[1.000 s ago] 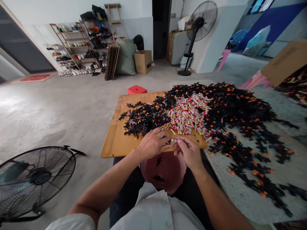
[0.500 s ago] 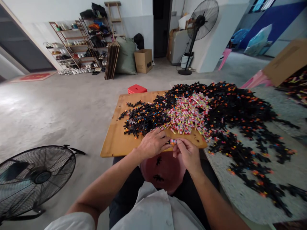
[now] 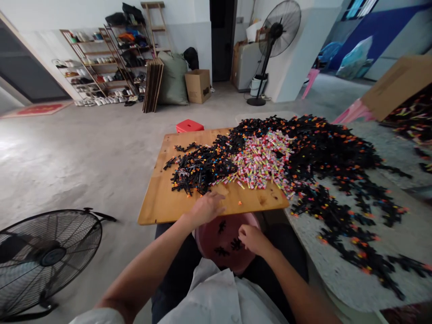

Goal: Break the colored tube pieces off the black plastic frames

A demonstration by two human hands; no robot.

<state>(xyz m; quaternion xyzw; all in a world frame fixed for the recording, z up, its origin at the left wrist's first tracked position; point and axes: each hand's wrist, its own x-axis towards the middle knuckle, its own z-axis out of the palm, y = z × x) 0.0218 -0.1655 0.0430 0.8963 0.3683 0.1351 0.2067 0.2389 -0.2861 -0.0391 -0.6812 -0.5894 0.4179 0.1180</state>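
Observation:
My left hand [image 3: 207, 208] is over the front edge of the wooden board [image 3: 153, 204], fingers stretched out, with nothing visible in them. My right hand [image 3: 254, 238] is above the pink basin [image 3: 205, 234] between my legs, its fingers curled in and no object showing in them. Three black toy guns lie in the basin; the closest to my right fingers is one toy gun [image 3: 236, 244]. Beyond my left hand is a pile of black toy guns [image 3: 199, 168] with orange, blue and yellow bits. Beside it lies a heap of small pink-and-white tubes [image 3: 263, 162]. A tiny orange piece [image 3: 240, 202] rests near the board's edge.
More black toy guns [image 3: 337, 153] cover the grey stone-look table [image 3: 337, 265] at right. A floor fan [image 3: 52, 256] stands at lower left, a red stool [image 3: 189, 126] behind the board. A tilted cardboard box [image 3: 398, 85] is at far right.
My hands have parted from the small tube piece they held together. My right hand has dropped over the basin, where a third toy gun now lies. My left hand has shifted left.

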